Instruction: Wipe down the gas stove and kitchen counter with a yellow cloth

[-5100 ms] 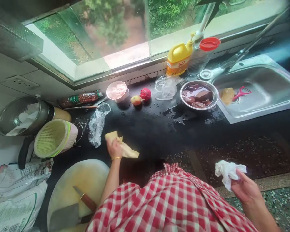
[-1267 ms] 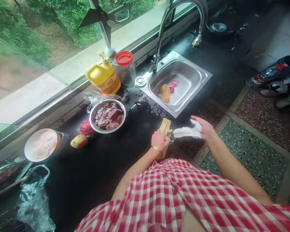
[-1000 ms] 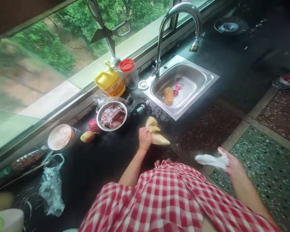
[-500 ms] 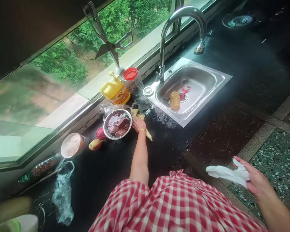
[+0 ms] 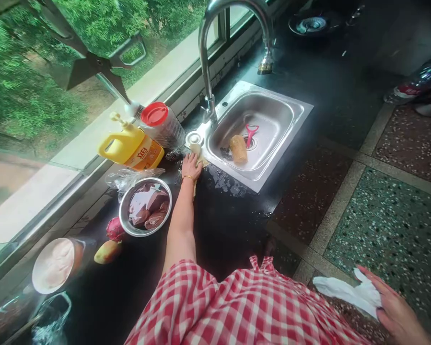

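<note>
On the dark wet counter my left hand (image 5: 192, 166) presses down on a beige cloth (image 5: 196, 149), its fingers bent over it; part of the cloth is hidden beneath the palm. It is beside the near left corner of the steel sink (image 5: 265, 177). A metal bowl (image 5: 145, 233) of dark red, meat-like pieces in liquid stands left of that wrist. Low on the right, away from the counter, my right hand (image 5: 395, 304) holds a crumpled white tissue or cloth (image 5: 346, 292) between thumb and fingers.
A pink peeler (image 5: 250, 135) and a brown cylindrical piece (image 5: 238, 149) lie in the sink under the tall faucet (image 5: 203, 48). A yellow pump jug (image 5: 132, 148) and a red-lidded jar (image 5: 165, 124) line the window. Dragon fruit (image 5: 115, 229), a mango-like fruit (image 5: 107, 252) and a white tub (image 5: 53, 266) are left.
My left hand has slid the beige cloth away from the bowl, toward the sink's corner. The view has shifted. My right hand still holds the white piece.
</note>
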Tool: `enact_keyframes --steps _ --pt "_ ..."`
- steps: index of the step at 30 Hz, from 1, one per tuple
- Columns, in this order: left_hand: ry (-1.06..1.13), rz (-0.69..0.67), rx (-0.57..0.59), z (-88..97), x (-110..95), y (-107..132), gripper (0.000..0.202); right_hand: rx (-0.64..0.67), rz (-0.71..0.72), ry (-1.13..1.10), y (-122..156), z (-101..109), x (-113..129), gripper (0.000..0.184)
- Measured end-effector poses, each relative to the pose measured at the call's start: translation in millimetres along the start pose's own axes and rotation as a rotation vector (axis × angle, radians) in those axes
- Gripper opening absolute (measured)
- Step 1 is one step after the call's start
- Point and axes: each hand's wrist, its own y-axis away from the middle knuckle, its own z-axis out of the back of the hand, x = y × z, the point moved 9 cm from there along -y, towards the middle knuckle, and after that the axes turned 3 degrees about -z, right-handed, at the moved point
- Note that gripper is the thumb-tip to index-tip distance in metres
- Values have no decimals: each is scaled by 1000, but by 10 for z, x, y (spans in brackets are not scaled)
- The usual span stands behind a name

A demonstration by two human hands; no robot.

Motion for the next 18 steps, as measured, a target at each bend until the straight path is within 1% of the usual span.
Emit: enact_keyframes --steps 1,3,5,7,9,11,13,15,17,18 --pt "6 -31 8 -46 -102 63 55 3 -7 -9 -18 10 -24 27" --pt "25 -97 22 -155 -380 267 51 27 -22 -23 -52 -34 -36 28" --pt "56 -167 38 -289 -737 542 46 65 -35 -33 -69 -136 5 30" --pt "104 -229 45 -432 -1123 835 41 102 -27 -48 -65 -250 96 32" --pt "159 -266 25 -555 -1484 1101 36 136 -5 -67 -49 -330 201 31" --pt "203 -270 -22 -655 -1806 1315 32 163 15 -79 -39 -346 277 30" --pt "240 -258 -76 -756 -2131 1469 27 174 15 -82 -51 -281 302 29" --pt "296 -293 -80 -914 -2562 1558 23 160 21 -86 -91 -127 312 28" --pt "396 -334 -38 -1116 -3069 1547 19 149 48 -94 -152 86 344 29" --pt "471 -320 -16 -1212 -3303 1489 18 144 69 -101 -189 211 374 31"
